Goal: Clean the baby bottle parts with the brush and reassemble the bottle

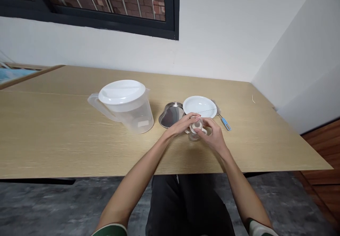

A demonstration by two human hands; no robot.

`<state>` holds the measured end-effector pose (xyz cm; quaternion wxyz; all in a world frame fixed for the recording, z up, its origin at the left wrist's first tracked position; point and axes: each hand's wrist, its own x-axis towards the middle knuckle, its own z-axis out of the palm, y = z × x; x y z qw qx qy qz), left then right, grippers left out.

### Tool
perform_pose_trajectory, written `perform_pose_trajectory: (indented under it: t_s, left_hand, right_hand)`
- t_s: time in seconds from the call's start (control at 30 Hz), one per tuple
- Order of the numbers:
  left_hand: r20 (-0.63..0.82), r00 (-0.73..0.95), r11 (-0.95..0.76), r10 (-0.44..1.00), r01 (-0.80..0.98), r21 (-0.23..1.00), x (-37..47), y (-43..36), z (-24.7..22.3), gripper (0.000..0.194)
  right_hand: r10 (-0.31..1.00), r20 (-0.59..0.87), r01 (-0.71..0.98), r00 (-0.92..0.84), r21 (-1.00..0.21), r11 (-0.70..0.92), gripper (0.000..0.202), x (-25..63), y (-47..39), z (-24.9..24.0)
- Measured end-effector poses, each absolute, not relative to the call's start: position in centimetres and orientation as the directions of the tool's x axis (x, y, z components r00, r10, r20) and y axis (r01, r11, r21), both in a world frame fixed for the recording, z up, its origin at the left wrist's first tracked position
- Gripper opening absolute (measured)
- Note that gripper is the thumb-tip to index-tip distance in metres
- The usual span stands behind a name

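Item: small clear cup with two handles (193, 136), upright at the near side of the white dish (199, 104); contact with the surface (170, 154) cannot be confirmed. Right grip (215, 138) pinches its top between thumb and fingers. Left grip (184, 123) lies against the top; its closure cannot be told. Judged light, stiff plastic, smooth enough to slip. Recommended hold: handles or lower body, leaving the top free.

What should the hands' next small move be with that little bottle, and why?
Probably a gentle try at turning the clear top with the right hand, the left hand steadying the bottle: both hands are gathered around that top, which sits on the bottle. Whether it is loose can't be seen.
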<state>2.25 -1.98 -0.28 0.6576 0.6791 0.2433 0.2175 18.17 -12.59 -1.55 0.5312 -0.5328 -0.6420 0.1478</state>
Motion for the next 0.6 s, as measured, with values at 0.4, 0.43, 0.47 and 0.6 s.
perform_pose_trajectory:
  t_s: [0.4,0.43,0.47,0.6]
  left_hand:
    - [-0.008,0.803,-0.008,0.597,0.016,1.000,2.53,-1.69,-0.46,0.058]
    - [-0.008,0.803,-0.010,0.596,0.018,1.000,2.53,-1.62,-0.48,0.057]
    - [-0.003,0.803,-0.019,0.596,0.017,1.000,2.52,-1.55,-0.50,0.056]
    - [0.049,0.805,-0.084,0.591,0.001,0.996,2.40,-1.33,-0.51,0.053]
  right_hand:
    - [0.838,0.543,0.635,0.049,-0.665,0.393,0.032,18.85,-12.44,-0.88]
    - [0.841,0.539,0.641,0.048,-0.662,0.388,0.033,18.86,-12.44,-0.79]
    - [0.844,0.534,0.643,0.050,-0.664,0.382,0.033,18.83,-12.45,-0.71]
    - [0.856,0.510,0.622,0.086,-0.698,0.354,0.036,18.44,-12.56,-0.70]
